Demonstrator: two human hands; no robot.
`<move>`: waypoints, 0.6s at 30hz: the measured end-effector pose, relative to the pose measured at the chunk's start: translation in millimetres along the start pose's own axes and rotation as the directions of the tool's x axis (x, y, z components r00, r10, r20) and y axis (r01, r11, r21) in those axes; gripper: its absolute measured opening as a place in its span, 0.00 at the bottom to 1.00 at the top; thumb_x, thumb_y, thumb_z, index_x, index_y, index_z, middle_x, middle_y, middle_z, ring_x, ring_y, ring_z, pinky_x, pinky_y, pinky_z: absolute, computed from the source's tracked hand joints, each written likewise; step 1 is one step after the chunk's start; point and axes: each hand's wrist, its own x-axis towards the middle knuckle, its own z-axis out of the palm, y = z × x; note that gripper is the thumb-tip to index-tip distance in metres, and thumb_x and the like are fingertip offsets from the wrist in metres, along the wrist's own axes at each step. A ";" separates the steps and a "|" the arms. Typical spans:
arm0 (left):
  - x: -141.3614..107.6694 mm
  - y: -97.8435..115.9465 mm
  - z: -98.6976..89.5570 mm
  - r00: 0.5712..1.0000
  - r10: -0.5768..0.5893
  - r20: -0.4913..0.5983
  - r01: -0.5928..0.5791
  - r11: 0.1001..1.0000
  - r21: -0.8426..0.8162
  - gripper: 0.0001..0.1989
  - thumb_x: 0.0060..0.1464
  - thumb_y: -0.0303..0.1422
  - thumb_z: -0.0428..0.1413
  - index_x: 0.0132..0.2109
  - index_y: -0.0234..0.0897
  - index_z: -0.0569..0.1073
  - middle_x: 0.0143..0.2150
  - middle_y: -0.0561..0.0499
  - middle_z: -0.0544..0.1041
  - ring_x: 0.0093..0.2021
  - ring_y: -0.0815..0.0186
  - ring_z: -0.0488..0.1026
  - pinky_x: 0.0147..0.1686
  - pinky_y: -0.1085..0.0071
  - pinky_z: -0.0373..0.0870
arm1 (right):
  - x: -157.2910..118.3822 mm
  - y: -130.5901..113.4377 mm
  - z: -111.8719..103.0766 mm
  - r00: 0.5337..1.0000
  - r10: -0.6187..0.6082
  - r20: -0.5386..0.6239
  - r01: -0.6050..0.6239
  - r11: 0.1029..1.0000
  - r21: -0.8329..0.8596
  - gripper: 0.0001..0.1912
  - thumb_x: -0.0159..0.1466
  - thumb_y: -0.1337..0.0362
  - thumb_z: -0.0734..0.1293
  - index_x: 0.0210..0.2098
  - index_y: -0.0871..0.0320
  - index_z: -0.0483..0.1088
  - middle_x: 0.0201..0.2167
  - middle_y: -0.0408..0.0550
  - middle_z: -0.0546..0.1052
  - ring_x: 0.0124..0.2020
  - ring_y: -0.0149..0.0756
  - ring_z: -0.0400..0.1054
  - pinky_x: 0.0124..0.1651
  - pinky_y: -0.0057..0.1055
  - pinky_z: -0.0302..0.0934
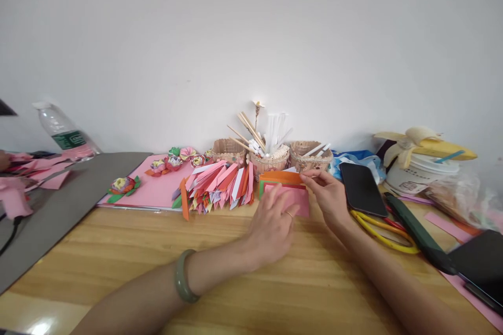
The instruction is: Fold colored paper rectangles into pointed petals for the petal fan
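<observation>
My left hand (275, 225), with a jade-coloured bangle (184, 276) on its wrist, lies with fingers apart over a small pink paper sheet (298, 200). My right hand (328, 193) pinches the upper right corner of an orange paper sheet (279, 175) just behind the pink one. A strip of green paper (261, 187) peeks out at the stack's left edge. Left of the stack is a dense bundle of folded paper strips (220, 186) in pink, red, orange and white. The left fingers partly cover the papers.
Behind stand woven baskets (271, 165) with sticks and white tubes. Finished paper flowers (122, 186) lie on pink sheets. At right are a phone (362, 188), yellow-handled scissors (383, 233), a dark green cutter (420, 235) and a lidded tub (418, 172). A person's hand shows at far left near a pink glue gun (13, 199).
</observation>
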 end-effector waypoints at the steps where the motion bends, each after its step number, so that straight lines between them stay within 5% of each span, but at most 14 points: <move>1: 0.5 -0.7 0.5 0.999 0.045 0.026 -0.046 0.999 0.026 0.18 0.54 0.24 0.50 0.52 0.34 0.70 0.60 0.41 0.64 0.65 0.52 0.50 0.63 0.50 0.48 | 0.8 -3.2 -2.5 1.000 -0.004 -0.008 0.005 1.000 0.027 0.16 0.66 0.59 0.64 0.51 0.59 0.65 0.49 0.50 0.70 0.44 0.39 0.69 0.44 0.42 0.66; 7: 0.5 -9.3 -1.0 0.984 0.160 0.076 -0.171 0.970 0.175 0.13 0.56 0.23 0.48 0.45 0.30 0.73 0.51 0.36 0.71 0.56 0.50 0.64 0.53 0.53 0.64 | -10.4 -32.5 -25.1 0.999 -0.031 0.019 0.029 0.994 0.109 0.14 0.66 0.57 0.64 0.46 0.59 0.68 0.44 0.49 0.73 0.41 0.37 0.70 0.42 0.39 0.67; 12: -37.1 -6.3 -36.4 0.950 0.299 0.087 -0.311 0.916 0.254 0.14 0.61 0.30 0.47 0.29 0.35 0.72 0.26 0.49 0.73 0.29 0.62 0.71 0.29 0.68 0.69 | -57.0 -49.1 -41.0 0.978 0.025 0.206 -0.040 0.997 0.067 0.15 0.58 0.49 0.68 0.29 0.55 0.70 0.37 0.51 0.78 0.40 0.42 0.72 0.42 0.37 0.67; 18: -68.1 -3.9 -58.7 0.928 0.368 0.056 -0.364 0.866 0.343 0.12 0.62 0.36 0.49 0.40 0.30 0.70 0.37 0.43 0.74 0.34 0.59 0.71 0.28 0.68 0.67 | -108.2 -57.3 -39.3 0.899 0.091 0.429 -0.100 0.995 -0.002 0.12 0.61 0.54 0.66 0.27 0.55 0.70 0.36 0.50 0.78 0.39 0.40 0.73 0.40 0.34 0.68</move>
